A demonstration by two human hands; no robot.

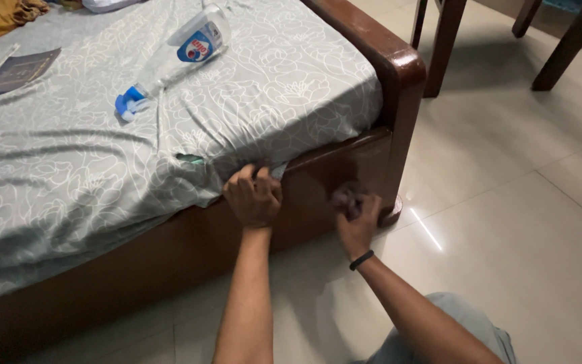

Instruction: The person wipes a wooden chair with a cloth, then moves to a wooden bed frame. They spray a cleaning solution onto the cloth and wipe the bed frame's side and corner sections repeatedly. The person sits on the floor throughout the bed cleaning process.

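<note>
A wooden bed (pixel 345 168) stands on pale tiles. The left hand (pixel 253 197) pinches the sheet (pixel 170 135) edge up; the right hand (pixel 358 219), just beside it, presses a bunched cloth (pixel 343 198) against the frame below.

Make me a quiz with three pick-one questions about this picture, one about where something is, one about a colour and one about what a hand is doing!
1. Where does the spray bottle lie?
A. on the bed sheet
B. on the floor
C. in a hand

2. What colour is the bottle's spray head?
A. red
B. blue
C. green

3. What is the left hand doing?
A. lying flat and open on the tiles
B. gripping the sheet's edge
C. holding the bottle

Answers:
1 A: the bottle lies on its side on the patterned sheet.
2 B: the trigger end is blue.
3 B: its fingers are curled around the sheet edge at the wooden bed frame, while the right hand presses a crumpled purplish cloth against the wood.
</note>
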